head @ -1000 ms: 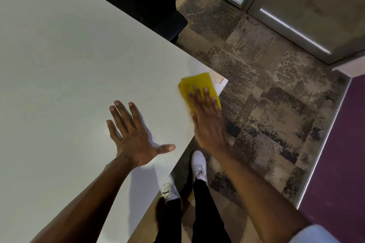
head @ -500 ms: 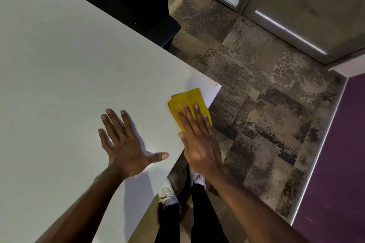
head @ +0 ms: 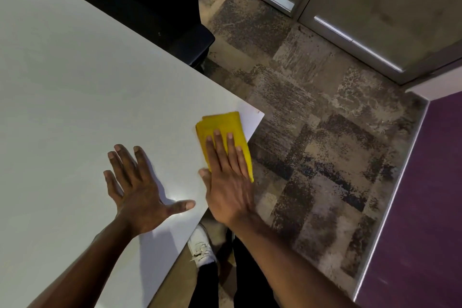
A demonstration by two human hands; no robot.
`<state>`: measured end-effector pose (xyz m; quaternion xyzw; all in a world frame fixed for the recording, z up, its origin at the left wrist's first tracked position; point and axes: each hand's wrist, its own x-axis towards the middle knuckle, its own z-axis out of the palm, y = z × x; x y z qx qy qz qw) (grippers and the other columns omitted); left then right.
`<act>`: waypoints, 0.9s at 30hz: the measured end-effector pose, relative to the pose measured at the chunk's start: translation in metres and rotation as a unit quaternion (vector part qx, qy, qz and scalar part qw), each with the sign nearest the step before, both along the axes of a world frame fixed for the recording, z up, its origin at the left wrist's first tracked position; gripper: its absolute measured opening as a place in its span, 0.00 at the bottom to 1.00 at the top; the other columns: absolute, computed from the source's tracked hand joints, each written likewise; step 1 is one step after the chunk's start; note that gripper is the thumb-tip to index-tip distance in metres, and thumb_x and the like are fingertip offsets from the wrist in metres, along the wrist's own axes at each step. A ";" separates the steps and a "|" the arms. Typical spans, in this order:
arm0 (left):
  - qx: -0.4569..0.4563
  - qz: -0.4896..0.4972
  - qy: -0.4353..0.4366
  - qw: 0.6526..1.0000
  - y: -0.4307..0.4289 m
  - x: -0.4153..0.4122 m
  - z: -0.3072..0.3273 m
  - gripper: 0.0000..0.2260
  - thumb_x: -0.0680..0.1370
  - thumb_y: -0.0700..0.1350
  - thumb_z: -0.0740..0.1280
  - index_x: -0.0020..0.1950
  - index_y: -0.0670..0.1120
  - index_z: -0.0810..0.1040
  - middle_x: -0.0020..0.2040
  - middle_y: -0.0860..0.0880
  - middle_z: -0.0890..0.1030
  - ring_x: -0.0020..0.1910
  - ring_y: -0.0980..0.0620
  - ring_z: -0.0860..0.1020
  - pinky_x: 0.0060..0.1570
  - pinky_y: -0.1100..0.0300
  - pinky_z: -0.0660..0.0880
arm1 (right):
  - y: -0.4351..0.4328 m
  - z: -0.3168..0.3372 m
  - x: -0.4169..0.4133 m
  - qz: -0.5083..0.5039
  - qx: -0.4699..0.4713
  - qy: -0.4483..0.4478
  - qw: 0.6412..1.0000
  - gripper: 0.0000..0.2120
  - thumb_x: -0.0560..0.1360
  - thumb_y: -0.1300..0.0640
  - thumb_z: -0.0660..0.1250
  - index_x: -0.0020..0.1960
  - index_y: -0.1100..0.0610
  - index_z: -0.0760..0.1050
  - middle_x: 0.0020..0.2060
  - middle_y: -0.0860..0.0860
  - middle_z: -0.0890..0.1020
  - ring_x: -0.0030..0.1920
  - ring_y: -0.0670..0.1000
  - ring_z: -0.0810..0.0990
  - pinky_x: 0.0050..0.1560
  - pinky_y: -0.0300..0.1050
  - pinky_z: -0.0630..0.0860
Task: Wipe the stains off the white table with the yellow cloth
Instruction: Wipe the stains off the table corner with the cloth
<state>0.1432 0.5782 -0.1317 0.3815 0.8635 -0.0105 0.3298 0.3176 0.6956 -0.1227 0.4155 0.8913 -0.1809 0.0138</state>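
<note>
Hands: right hand (head: 228, 182) lying spread flat, pressing yellow cloth (head: 222, 125); left hand (head: 140, 190) splayed, bracing on surface (head: 75, 82).
Technique: keeping even pressure while working toward the corner.

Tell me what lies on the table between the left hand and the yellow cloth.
Nothing: the head view shows only bare white table between the left hand and the yellow cloth.

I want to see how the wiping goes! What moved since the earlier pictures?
The right hand pulled the yellow cloth back from the table's corner toward the person, along the edge, uncovering the corner; part of the cloth now hangs over the edge. The left hand stayed flat and spread on the white table. The cloth stayed under the right palm.
</note>
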 end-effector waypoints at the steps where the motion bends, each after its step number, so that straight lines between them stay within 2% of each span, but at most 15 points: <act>1: 0.001 -0.001 0.002 1.000 0.000 0.000 0.000 0.81 0.49 0.94 0.51 0.81 0.44 0.20 0.80 0.39 0.17 0.80 0.39 0.19 0.80 0.33 0.29 | 0.002 -0.001 0.002 -0.005 -0.005 0.002 1.000 0.31 0.89 0.44 0.48 0.88 0.52 0.45 0.88 0.50 0.45 0.88 0.57 0.39 0.87 0.60 0.49; 4: 0.005 -0.005 0.011 1.000 0.000 0.001 -0.003 0.81 0.50 0.94 0.52 0.82 0.44 0.22 0.81 0.39 0.19 0.82 0.38 0.20 0.80 0.35 0.28 | 0.041 -0.002 -0.004 -0.038 0.005 -0.013 0.999 0.30 0.89 0.45 0.49 0.88 0.53 0.48 0.88 0.52 0.46 0.87 0.57 0.39 0.87 0.61 0.47; 6: 0.012 -0.002 0.018 1.000 0.000 0.002 -0.006 0.81 0.51 0.94 0.54 0.84 0.44 0.25 0.83 0.39 0.22 0.83 0.38 0.23 0.80 0.40 0.27 | 0.079 -0.002 -0.014 -0.076 0.006 -0.026 0.997 0.31 0.89 0.45 0.49 0.88 0.54 0.46 0.88 0.54 0.45 0.87 0.59 0.39 0.87 0.61 0.45; 10: 0.017 0.018 0.016 1.000 -0.002 0.001 -0.015 0.81 0.52 0.93 0.59 0.87 0.43 0.32 0.86 0.38 0.28 0.86 0.38 0.29 0.80 0.47 0.28 | 0.116 -0.002 -0.023 -0.121 -0.017 0.006 0.992 0.31 0.89 0.48 0.52 0.88 0.56 0.46 0.88 0.54 0.46 0.88 0.58 0.41 0.87 0.59 0.44; 14: 0.034 0.020 0.018 0.999 -0.003 0.002 -0.019 0.80 0.53 0.92 0.58 0.88 0.41 0.36 0.87 0.36 0.31 0.86 0.35 0.32 0.80 0.46 0.30 | 0.062 -0.006 -0.013 -0.101 0.012 0.017 0.995 0.31 0.89 0.51 0.52 0.88 0.58 0.46 0.88 0.56 0.45 0.87 0.59 0.40 0.87 0.60 0.49; 18: 0.035 0.014 0.012 0.999 -0.004 0.001 -0.017 0.80 0.54 0.92 0.59 0.87 0.40 0.35 0.86 0.35 0.31 0.86 0.34 0.31 0.79 0.46 0.29 | -0.020 -0.011 0.004 -0.037 0.008 0.056 0.998 0.32 0.88 0.53 0.56 0.88 0.55 0.47 0.88 0.51 0.47 0.88 0.57 0.43 0.87 0.60 0.54; 20: 0.037 0.010 0.015 0.999 -0.004 0.001 -0.017 0.80 0.54 0.92 0.59 0.87 0.40 0.35 0.86 0.35 0.31 0.86 0.34 0.31 0.79 0.45 0.29 | -0.024 -0.013 0.009 -0.012 0.007 0.060 0.998 0.31 0.89 0.52 0.55 0.88 0.54 0.47 0.88 0.50 0.48 0.88 0.56 0.44 0.86 0.60 0.55; 27: 0.035 0.007 0.026 0.999 -0.003 0.002 -0.019 0.80 0.54 0.92 0.58 0.88 0.40 0.37 0.87 0.36 0.32 0.87 0.34 0.33 0.81 0.44 0.33 | 0.090 -0.007 -0.024 -0.041 0.014 -0.030 0.999 0.31 0.90 0.46 0.49 0.88 0.56 0.46 0.88 0.54 0.44 0.87 0.59 0.38 0.86 0.61 0.45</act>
